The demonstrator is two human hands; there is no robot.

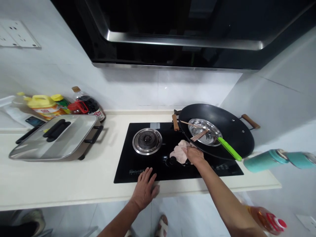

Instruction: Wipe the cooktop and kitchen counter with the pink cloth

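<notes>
My right hand [194, 154] presses a pale pink cloth [179, 153] against the black glass cooktop [138, 163], beside the control knobs [170, 161]. The cloth is bunched under my closed fingers and partly covers the knobs. My left hand [145, 189] lies with fingers spread on the front edge of the cooktop, holding nothing. Behind my right hand a large black wok [232, 131] with wooden handles sits over the right side. Inside it are a shiny metal bowl [209, 140], chopsticks [199, 135] and a utensil with a green handle [229, 148].
The left burner [147, 141] is uncovered. An electric pan with a glass lid [71, 141] stands on the left counter, with several bottles [92, 107] behind it. Turquoise canisters [265, 160] are at the right. The range hood [172, 39] hangs low above.
</notes>
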